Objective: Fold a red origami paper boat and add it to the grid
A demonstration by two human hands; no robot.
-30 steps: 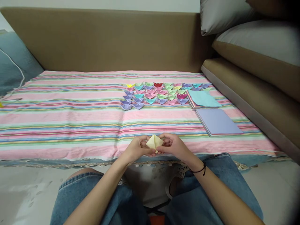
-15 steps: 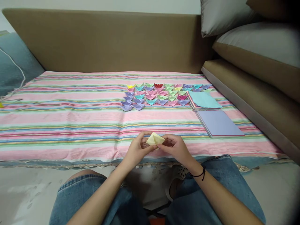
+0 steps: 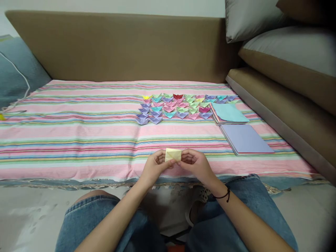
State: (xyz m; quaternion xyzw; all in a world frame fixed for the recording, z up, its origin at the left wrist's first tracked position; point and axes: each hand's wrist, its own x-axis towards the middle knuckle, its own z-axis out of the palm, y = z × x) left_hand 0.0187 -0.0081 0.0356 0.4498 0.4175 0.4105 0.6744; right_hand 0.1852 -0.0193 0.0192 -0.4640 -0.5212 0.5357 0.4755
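A small pale yellow folded paper (image 3: 173, 154), now roughly rectangular with a crease, is held up above the front edge of the striped cloth. My left hand (image 3: 155, 165) pinches its left side, thumb on the near face at the lower edge. On the right side my right hand (image 3: 195, 163) grips it the same way, fingers curled behind. Both thumb tips nearly meet at the paper's bottom. Beyond the hands, several folded paper boats (image 3: 171, 109) of many colours stand in rows.
Right of the boats lies a stack of paper with a light blue top sheet (image 3: 229, 112), and nearer, a lavender stack (image 3: 246, 138). Brown cushions (image 3: 283, 115) line the right side. A brown backrest (image 3: 131, 47) rises behind the striped cloth (image 3: 65, 133).
The yellow paper has gone from a pointed, diamond-like shape to a flatter rectangular one. Both hands have stayed almost in place around it.
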